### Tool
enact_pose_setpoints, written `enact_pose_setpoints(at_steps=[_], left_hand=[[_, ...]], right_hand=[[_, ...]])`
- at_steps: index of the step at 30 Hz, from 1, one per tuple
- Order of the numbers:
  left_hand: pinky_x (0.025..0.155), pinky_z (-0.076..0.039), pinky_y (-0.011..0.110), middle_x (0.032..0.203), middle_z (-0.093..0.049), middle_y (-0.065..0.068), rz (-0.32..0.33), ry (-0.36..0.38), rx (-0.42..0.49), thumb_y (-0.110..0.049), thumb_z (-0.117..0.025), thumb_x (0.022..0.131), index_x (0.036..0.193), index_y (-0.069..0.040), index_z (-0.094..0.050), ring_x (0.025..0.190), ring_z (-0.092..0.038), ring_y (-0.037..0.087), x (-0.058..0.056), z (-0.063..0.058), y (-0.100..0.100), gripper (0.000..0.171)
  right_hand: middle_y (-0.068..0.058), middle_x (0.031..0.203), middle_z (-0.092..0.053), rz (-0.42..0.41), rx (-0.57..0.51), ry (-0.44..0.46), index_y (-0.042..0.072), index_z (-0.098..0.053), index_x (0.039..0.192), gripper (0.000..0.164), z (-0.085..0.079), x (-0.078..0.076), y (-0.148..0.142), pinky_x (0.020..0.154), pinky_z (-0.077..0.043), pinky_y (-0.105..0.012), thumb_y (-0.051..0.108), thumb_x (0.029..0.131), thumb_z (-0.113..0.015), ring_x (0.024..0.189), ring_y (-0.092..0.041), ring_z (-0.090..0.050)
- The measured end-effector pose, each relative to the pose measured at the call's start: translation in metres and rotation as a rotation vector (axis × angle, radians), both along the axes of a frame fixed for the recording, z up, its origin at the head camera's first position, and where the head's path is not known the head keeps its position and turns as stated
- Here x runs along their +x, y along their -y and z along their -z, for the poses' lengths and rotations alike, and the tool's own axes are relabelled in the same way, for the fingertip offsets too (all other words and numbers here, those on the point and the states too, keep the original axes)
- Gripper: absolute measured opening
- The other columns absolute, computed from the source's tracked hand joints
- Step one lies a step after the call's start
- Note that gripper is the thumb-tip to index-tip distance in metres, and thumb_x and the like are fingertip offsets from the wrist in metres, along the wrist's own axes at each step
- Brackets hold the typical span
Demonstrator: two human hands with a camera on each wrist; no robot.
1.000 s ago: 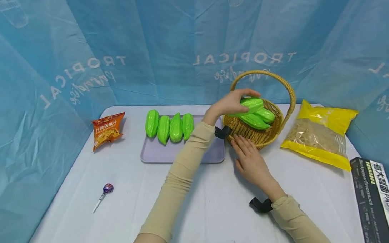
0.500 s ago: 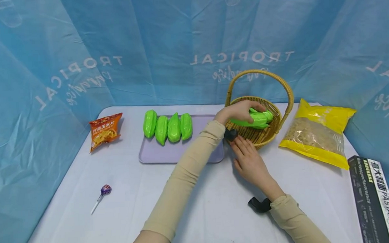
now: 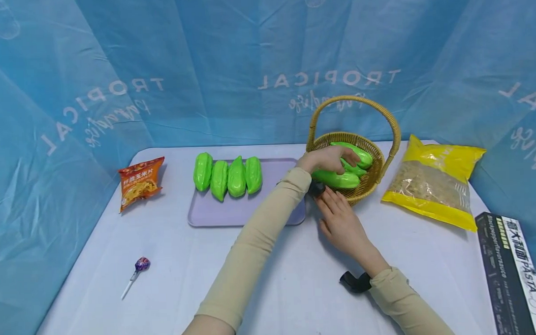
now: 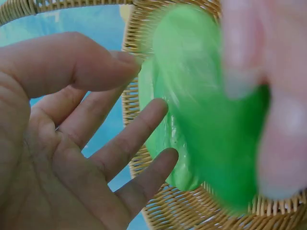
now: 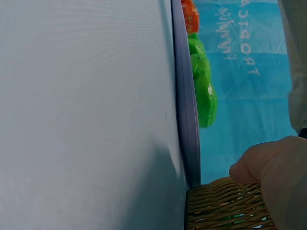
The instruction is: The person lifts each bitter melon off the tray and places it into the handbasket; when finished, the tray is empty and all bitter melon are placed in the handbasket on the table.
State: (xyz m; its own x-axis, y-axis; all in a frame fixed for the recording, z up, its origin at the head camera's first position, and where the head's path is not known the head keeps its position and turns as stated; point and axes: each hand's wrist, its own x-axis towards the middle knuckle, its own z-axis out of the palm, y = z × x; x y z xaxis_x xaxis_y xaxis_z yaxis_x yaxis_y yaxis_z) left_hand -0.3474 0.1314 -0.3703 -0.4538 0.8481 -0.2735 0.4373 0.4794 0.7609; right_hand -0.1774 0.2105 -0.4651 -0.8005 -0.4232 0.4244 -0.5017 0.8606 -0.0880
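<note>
The wicker basket (image 3: pixel 359 197) with its tall handle stands at the back right, holding several green bitter melons. My left hand (image 3: pixel 331 158) is over it, fingers spread and nothing gripped. Just beneath that hand lies the nearest bitter melon (image 3: pixel 339 179); in the left wrist view the same melon (image 4: pixel 201 96) is blurred, apart from the thumb. Low at the basket's front left, my right hand (image 3: pixel 343 225) rests its straight fingers on the rim. The right wrist view shows its thumb by the woven wall (image 5: pixel 223 206). Several more bitter melons (image 3: pixel 236 177) lie in a row on the lilac tray (image 3: pixel 216 216).
An orange snack bag (image 3: pixel 141 183) stands at the back left, with a lollipop (image 3: pixel 138 270) in front of it. To the right are a yellow bag (image 3: pixel 432 181) of dry food and a black pasta box (image 3: pixel 511 272). Blue curtain (image 3: pixel 229 65) surrounds the table.
My left hand has lowered a bitter melon into the basket and let go of it, its fingers now spread. The right hand has stayed at the rim.
</note>
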Motion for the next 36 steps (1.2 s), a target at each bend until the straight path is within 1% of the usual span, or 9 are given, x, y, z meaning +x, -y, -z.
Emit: enact_pose_setpoints(at_steps=[2,4,8,14,18,21,26,31,36], left_hand=[[0.067,-0.038,0.026,0.143,-0.051,0.011,-0.012,0.012,0.015,0.012,-0.050,0.089,0.144,-0.005,-0.044,0.134,-0.046,0.024,0.000,-0.003,0.000,0.058],[0.064,-0.039,0.025,0.143,-0.051,0.012,-0.017,-0.011,0.024,0.012,-0.050,0.090,0.144,-0.005,-0.045,0.134,-0.047,0.024,0.001,-0.006,0.001,0.057],[0.064,-0.039,0.024,0.144,-0.051,0.013,-0.028,-0.044,0.022,0.010,-0.052,0.090,0.145,-0.006,-0.044,0.134,-0.047,0.026,0.001,-0.014,0.004,0.057],[0.068,-0.042,0.024,0.145,-0.049,0.013,-0.067,-0.069,0.034,0.005,-0.052,0.092,0.145,-0.009,-0.044,0.135,-0.046,0.026,0.002,-0.028,0.017,0.055],[0.074,-0.046,0.023,0.146,-0.048,0.008,-0.080,-0.100,0.032,-0.001,-0.054,0.094,0.145,-0.015,-0.045,0.134,-0.047,0.020,0.002,-0.041,0.029,0.054],[0.083,-0.050,0.023,0.145,-0.049,0.007,-0.076,-0.131,0.043,-0.005,-0.055,0.094,0.145,-0.015,-0.045,0.132,-0.048,0.019,0.003,-0.050,0.041,0.053],[0.095,-0.051,0.028,0.141,-0.052,0.011,-0.116,-0.144,0.141,-0.006,-0.055,0.095,0.144,-0.011,-0.046,0.129,-0.052,0.025,0.004,-0.060,0.065,0.050],[0.101,-0.048,0.031,0.142,-0.051,0.012,-0.184,-0.130,0.220,-0.008,-0.056,0.096,0.144,-0.011,-0.045,0.130,-0.051,0.028,0.010,-0.062,0.091,0.050],[0.105,-0.046,0.037,0.145,-0.048,0.015,-0.259,-0.120,0.273,-0.009,-0.056,0.097,0.146,-0.008,-0.042,0.131,-0.050,0.031,0.013,-0.050,0.119,0.051]], right_hand=[[-0.025,0.141,-0.050,0.002,0.002,0.009,-0.006,-0.056,0.132,0.054,-0.001,0.000,0.001,0.115,-0.030,-0.051,0.013,0.083,-0.071,0.139,-0.039,-0.039],[-0.025,0.142,-0.049,0.007,0.003,0.026,-0.005,-0.055,0.133,0.054,-0.001,0.000,0.001,0.116,-0.029,-0.051,0.013,0.084,-0.070,0.140,-0.038,-0.037],[-0.023,0.146,-0.045,0.009,0.012,0.055,-0.004,-0.050,0.138,0.058,-0.001,0.000,0.001,0.117,-0.027,-0.050,0.013,0.086,-0.068,0.143,-0.036,-0.034],[-0.021,0.152,-0.039,-0.003,0.019,0.047,-0.002,-0.042,0.144,0.065,-0.001,-0.001,0.003,0.117,-0.027,-0.050,0.012,0.086,-0.068,0.144,-0.035,-0.032],[-0.019,0.154,-0.036,0.001,0.013,0.059,-0.002,-0.040,0.146,0.067,-0.003,0.000,0.003,0.118,-0.026,-0.049,0.012,0.087,-0.067,0.144,-0.035,-0.031],[-0.019,0.155,-0.035,0.006,0.008,0.061,-0.002,-0.040,0.146,0.066,-0.004,0.000,0.003,0.118,-0.026,-0.050,0.012,0.087,-0.067,0.144,-0.035,-0.031],[-0.020,0.154,-0.036,0.002,-0.005,0.042,-0.003,-0.042,0.144,0.066,-0.003,0.001,0.004,0.116,-0.028,-0.052,0.012,0.085,-0.068,0.142,-0.037,-0.034],[-0.020,0.154,-0.035,0.007,-0.003,0.038,-0.003,-0.042,0.144,0.066,-0.002,0.001,0.003,0.116,-0.028,-0.052,0.013,0.086,-0.069,0.143,-0.037,-0.033],[-0.021,0.154,-0.035,0.011,0.004,0.029,-0.004,-0.042,0.144,0.065,-0.001,0.002,0.002,0.116,-0.028,-0.052,0.012,0.086,-0.068,0.143,-0.037,-0.034]])
